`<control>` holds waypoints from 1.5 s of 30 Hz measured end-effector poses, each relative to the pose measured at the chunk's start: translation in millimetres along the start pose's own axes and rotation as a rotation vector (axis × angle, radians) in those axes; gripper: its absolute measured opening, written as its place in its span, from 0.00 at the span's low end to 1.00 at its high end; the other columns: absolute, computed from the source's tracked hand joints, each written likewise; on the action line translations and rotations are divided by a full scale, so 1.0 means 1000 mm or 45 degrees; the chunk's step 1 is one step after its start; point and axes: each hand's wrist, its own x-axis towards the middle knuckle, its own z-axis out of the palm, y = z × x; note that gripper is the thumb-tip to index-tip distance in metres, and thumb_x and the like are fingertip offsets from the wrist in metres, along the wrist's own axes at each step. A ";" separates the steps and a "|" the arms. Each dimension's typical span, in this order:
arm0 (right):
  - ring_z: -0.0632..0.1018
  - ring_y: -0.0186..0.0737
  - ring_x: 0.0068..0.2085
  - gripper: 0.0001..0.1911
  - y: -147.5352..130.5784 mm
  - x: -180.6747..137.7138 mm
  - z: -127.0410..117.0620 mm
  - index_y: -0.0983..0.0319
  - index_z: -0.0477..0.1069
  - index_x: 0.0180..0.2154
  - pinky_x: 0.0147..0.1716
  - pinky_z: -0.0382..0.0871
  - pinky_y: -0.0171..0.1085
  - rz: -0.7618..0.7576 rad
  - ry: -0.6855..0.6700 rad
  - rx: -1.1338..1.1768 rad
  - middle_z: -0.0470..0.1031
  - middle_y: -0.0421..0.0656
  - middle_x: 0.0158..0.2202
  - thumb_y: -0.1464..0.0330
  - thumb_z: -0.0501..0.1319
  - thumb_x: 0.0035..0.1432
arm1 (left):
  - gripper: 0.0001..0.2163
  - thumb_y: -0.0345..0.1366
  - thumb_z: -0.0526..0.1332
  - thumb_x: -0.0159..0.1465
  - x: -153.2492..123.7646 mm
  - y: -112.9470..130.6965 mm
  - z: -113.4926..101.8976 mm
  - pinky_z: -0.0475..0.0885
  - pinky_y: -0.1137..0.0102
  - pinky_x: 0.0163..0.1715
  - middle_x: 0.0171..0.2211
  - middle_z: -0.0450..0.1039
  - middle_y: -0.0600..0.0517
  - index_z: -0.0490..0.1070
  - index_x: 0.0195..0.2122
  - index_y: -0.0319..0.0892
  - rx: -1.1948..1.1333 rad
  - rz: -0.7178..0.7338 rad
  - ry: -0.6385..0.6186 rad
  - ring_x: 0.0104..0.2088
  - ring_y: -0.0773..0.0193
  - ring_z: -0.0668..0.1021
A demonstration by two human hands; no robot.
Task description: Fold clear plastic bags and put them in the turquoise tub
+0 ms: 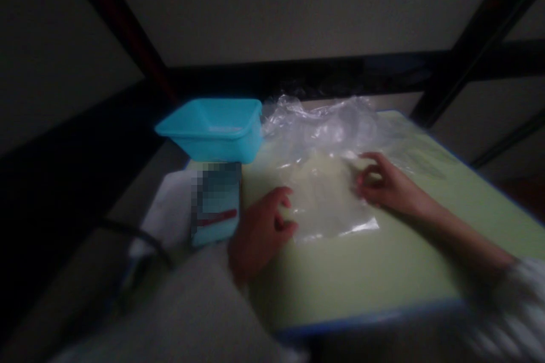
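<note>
Clear plastic bag (326, 210), one, thin and glossy: laid flat on the yellow-green tabletop (340, 283), between the wearer's two hands. Near edge faces the wearer and runs side to side, climbing slightly toward the right; bright glints at its right corner. Far end merges, to my eye, with a crumpled heap of clear plastic (327, 125) behind; whether the two are joined I cannot tell, so the long axis stays uncertain, as does the side of the mouth.

Left hand (261, 235): back upward, wrist bent, fingers curled toward the bag's left edge. Grip loose, with a visible gap between thumb and forefinger; contact with the plastic unclear. Pale sleeve (179, 306) behind it.

Right hand (385, 187): at the bag's right side, forearm slanting in from the lower right, forefinger reaching forward, other fingers and thumb bent inward. Whether this grip pinches the film I cannot tell, owing to blur. Light, patterned cuff (519, 300).

Turquoise basin (213, 152), one: upright, at the far left, just beside the heap.

Pale blue flat item (221, 232), one: red bar across it, upper part pixelated; left of the left hand.

White sheet (166, 210): beside the flat item, farther left.

Dark cable (136, 232): curving near the sheet.
</note>
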 end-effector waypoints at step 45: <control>0.50 0.46 0.66 0.34 0.023 -0.014 0.007 0.56 0.29 0.67 0.64 0.43 0.53 -0.815 -0.330 -1.206 0.43 0.47 0.68 0.57 0.45 0.67 | 0.28 0.48 0.50 0.67 -0.007 0.001 0.007 0.49 0.51 0.63 0.68 0.40 0.47 0.46 0.66 0.44 0.841 0.533 -0.517 0.67 0.54 0.48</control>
